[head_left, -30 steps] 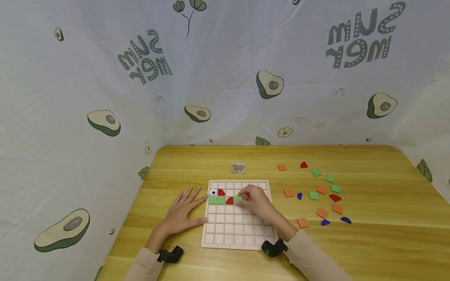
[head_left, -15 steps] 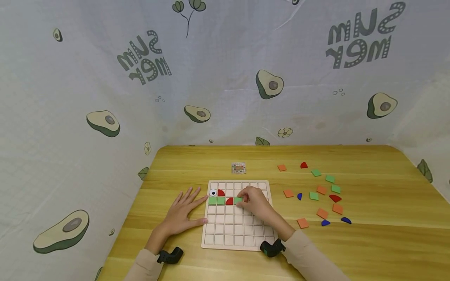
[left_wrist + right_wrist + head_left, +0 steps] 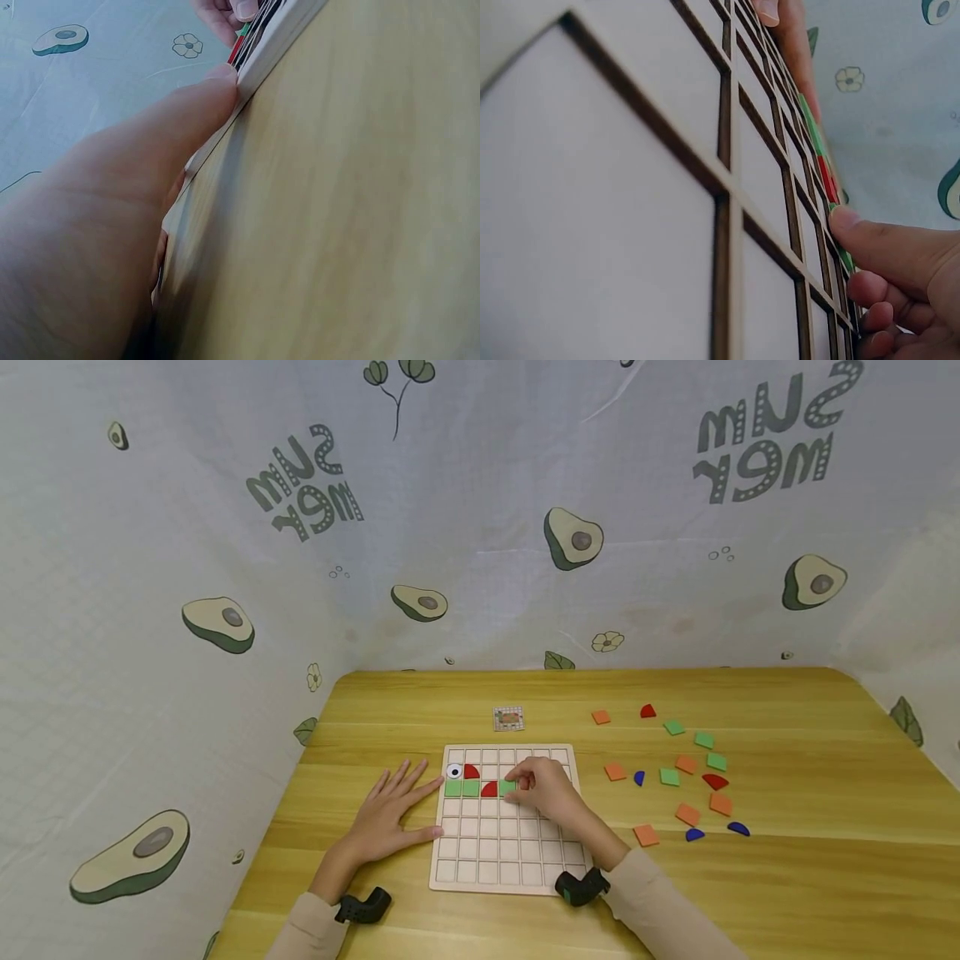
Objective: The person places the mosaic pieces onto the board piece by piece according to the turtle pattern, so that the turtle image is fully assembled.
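A pale wooden grid board lies on the table. My left hand rests spread along its left side, thumb and a fingertip at the edge; in the left wrist view the thumb touches that edge. My right hand pinches a green square tile at a cell in the second row. Left of that tile, in the same row, are a red quarter-circle tile and two green squares. Above them sit a round eye tile and another red quarter-circle.
Loose orange squares, green squares, red pieces and blue half-circles lie scattered right of the board. A small picture card is behind it. A printed cloth hangs behind the table.
My right hand, still pinching the green square tile, has shifted very slightly left, and the tile sits closer to the red quarter-circle. My left hand stays in place.
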The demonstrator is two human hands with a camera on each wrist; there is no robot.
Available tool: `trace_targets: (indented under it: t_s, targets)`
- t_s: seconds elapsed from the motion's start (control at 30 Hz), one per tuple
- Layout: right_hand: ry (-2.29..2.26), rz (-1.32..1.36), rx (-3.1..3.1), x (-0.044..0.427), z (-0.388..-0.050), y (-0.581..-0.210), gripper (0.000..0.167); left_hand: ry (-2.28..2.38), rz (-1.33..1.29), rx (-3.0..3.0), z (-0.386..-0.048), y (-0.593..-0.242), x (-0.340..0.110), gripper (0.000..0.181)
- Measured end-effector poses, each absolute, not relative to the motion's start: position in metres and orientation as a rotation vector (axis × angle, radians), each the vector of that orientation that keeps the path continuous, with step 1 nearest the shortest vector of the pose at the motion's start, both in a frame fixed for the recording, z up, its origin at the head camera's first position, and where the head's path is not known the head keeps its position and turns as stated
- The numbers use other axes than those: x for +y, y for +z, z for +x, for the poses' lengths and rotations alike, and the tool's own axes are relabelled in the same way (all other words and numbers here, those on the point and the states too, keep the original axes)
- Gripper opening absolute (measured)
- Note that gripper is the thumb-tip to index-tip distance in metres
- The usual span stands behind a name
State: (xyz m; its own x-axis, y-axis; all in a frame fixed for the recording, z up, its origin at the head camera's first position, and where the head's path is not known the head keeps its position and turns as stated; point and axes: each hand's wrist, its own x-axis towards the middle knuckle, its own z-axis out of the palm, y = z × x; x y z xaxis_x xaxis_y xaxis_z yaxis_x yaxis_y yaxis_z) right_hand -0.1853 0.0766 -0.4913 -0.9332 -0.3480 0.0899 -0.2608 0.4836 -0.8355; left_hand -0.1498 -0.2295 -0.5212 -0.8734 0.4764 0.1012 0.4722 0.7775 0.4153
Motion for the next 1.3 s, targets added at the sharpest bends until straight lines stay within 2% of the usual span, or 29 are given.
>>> trace_targets:
  t_s: [0.53, 1.3]
  targets:
    - [-1.488, -0.433, 2.662, 0.101, -0.191, -0.479, 0.018, 0.694, 0.780, 2.954, -0.149, -0.520, -0.230, 0.079]
    - [-1.496, -0.431, 2.721, 0.199, -0.207, -0.469, 0.030, 0.668, 0.776, 2.945, -0.150, -0.521, -0.229, 0.079]
